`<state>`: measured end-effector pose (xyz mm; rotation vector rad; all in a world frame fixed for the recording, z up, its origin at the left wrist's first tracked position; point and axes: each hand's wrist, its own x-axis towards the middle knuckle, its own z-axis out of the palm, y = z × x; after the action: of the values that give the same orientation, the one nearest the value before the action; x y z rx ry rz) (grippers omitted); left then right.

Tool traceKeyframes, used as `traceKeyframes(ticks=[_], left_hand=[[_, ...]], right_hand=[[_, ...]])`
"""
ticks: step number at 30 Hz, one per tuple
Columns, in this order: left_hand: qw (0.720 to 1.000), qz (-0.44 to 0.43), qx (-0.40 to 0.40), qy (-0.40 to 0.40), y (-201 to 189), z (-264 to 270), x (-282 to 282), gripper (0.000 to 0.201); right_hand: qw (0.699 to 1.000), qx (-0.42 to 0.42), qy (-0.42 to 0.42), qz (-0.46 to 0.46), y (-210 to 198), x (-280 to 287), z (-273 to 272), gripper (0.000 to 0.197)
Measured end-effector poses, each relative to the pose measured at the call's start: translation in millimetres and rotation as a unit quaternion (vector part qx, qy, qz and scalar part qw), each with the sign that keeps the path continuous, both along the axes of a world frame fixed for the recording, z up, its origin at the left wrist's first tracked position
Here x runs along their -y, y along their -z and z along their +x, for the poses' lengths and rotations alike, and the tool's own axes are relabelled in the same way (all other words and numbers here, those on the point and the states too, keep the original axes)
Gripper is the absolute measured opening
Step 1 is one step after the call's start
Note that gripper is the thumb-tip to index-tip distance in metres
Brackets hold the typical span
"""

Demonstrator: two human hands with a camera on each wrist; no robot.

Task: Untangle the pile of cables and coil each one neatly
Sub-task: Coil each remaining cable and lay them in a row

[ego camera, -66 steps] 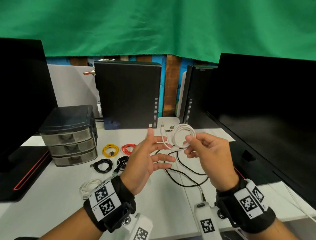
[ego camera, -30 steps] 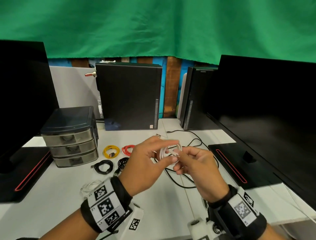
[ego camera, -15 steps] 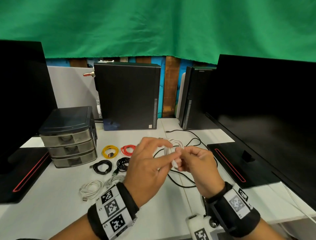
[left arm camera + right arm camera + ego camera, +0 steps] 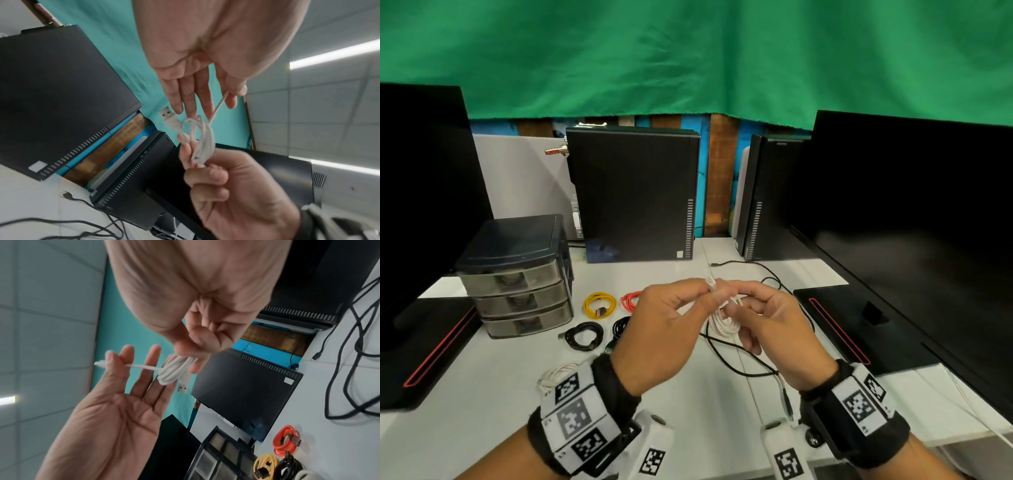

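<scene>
White cable [image 4: 202,139] bunched into tight loops, pinched by right hand [image 4: 777,329]; its free end, toward 10 o'clock, pinched by left hand [image 4: 664,329].

The white cable [image 4: 726,320], a wide round coil held high in the right hand [image 4: 774,329] 2.2 s ago, is now squeezed into a narrow bundle lower over the table. The left hand [image 4: 664,329], open and apart from it then, now meets the right and pinches the cable's loose tail between thumb and forefinger. That tail now runs across to the bundle, with the USB plug [image 4: 169,117] sticking out beside it.
</scene>
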<state>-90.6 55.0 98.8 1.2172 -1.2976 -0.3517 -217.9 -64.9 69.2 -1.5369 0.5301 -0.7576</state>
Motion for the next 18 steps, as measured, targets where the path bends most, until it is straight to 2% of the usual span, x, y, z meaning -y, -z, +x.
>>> traceKeyframes(ticks=[4,9,14,16,18], left_hand=[[0.999,-0.016,-0.049,-0.009,-13.3,1.8,-4.2,0.029],[1.0,-0.007,-0.009,-0.004,-14.2,1.1,-6.5,0.024],[1.0,-0.013,-0.017,-0.018,-14.0,6.5,-6.3,0.017],[1.0,0.003,-0.013,-0.024,-10.8,10.6,-4.8,0.018],[1.0,0.018,-0.012,-0.019,-9.4,11.3,-4.3,0.019]], right_hand=[[1.0,0.015,0.006,0.022,-1.9,6.7,-1.5,0.021],[0.998,0.03,0.006,0.046,-3.8,8.9,-3.2,0.021],[0.985,0.048,-0.071,0.148,-6.6,12.1,-6.0,0.043],[0.985,0.032,-0.089,0.144,-4.9,10.0,-4.9,0.05],[0.989,0.012,-0.071,0.128,-0.1,7.3,-1.2,0.048]])
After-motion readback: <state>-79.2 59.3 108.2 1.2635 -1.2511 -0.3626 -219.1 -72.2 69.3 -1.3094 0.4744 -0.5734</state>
